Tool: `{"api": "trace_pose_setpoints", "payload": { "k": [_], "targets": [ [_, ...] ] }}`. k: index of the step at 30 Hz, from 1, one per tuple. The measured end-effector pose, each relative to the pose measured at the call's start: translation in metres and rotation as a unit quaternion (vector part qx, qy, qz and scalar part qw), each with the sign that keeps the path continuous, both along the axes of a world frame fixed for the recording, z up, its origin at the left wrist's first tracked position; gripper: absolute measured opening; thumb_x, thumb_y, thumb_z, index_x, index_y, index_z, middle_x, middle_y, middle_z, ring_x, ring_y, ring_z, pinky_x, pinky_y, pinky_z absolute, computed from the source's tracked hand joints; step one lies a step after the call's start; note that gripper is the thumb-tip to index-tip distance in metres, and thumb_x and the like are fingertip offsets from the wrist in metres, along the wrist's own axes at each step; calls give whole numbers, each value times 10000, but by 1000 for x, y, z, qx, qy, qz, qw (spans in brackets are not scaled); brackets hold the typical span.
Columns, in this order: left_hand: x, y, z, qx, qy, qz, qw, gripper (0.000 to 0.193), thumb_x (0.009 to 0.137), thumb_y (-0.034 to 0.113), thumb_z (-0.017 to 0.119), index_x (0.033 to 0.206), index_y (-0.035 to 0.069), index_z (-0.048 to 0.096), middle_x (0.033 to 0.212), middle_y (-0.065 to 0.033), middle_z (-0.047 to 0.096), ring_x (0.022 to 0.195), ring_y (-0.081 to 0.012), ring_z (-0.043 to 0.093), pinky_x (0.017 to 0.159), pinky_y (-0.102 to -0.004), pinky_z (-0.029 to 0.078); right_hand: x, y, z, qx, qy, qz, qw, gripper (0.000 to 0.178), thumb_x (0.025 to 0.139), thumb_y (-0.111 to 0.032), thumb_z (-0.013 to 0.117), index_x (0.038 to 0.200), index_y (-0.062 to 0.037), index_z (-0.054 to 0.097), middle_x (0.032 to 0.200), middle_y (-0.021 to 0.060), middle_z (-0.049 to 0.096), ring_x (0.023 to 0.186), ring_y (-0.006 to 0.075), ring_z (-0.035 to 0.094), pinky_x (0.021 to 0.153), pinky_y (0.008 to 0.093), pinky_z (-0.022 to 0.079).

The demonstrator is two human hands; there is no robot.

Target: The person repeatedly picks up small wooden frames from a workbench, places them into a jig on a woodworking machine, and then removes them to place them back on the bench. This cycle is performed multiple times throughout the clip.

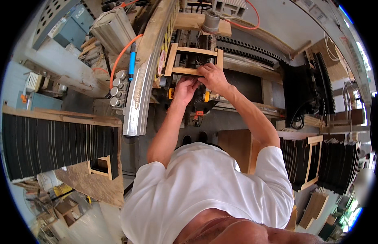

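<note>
While your right hand point(213, 78) grips the pale, four-sided wooden frame point(171, 60), your left hand point(184, 91) curls close by; I can't tell its hold.

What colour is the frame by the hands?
The frame is pale tan on top; best view: head.

Two hands point(213, 79) are at one wooden frame point(185, 71); two yellow parts point(207, 96) flank the left hand point(185, 91); farther left, one blue marker point(132, 65), four silver knobs point(118, 83).
</note>
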State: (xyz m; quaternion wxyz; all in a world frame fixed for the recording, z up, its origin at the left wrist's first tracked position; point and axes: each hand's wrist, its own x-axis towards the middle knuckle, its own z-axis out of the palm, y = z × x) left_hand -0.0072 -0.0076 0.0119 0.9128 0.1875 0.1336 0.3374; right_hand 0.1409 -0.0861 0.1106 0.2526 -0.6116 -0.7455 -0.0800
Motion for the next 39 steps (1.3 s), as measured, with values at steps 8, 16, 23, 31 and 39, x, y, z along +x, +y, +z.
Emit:
{"api": "trace_pose_setpoints", "payload": {
  "k": [8, 16, 23, 31, 39],
  "targets": [
    [13, 0, -20, -36, -5, 73, 997, 267, 945, 52, 518, 1211, 72, 531, 1193, -86, 581, 1124, -260, 547, 1031, -450, 417, 10, 15, -9, -53, 37, 9, 998, 255, 753, -96, 681, 978, -62, 564, 889, 127, 662, 899, 334, 608, 785, 434, 449],
    [-48, -96, 14, -38, 121, 96, 987, 384, 995, 79, 475, 1376, 80, 430, 1387, -90, 493, 1299, -266, 466, 1082, -449, 383, 46, 75, -32, -40, 76, -15, 996, 237, 754, -60, 619, 983, -52, 556, 893, 168, 658, 920, 366, 602, 819, 440, 423],
    [-123, -186, 30, -62, 154, 119, 979, 347, 978, 43, 491, 1324, 65, 474, 1295, -97, 550, 1234, -277, 533, 1030, -425, 457, 54, 92, -40, -61, 86, -18, 994, 248, 722, -18, 583, 967, -58, 584, 915, 163, 669, 936, 365, 603, 830, 449, 426],
    [-159, -207, 31, -25, 215, 130, 968, 355, 971, 49, 523, 1323, 40, 480, 1269, -106, 570, 1198, -284, 560, 1009, -416, 478, 43, 84, -45, -43, 123, -44, 990, 240, 723, -14, 644, 960, -38, 619, 883, 179, 664, 892, 385, 620, 804, 479, 488],
    [-204, -200, 8, -40, 238, 100, 965, 339, 978, 76, 527, 1314, 62, 486, 1246, -81, 583, 1166, -242, 575, 959, -374, 497, 70, 138, -41, -58, 80, -99, 990, 231, 723, -72, 632, 953, -76, 643, 870, 196, 678, 867, 391, 640, 802, 477, 493]
  ]
}}
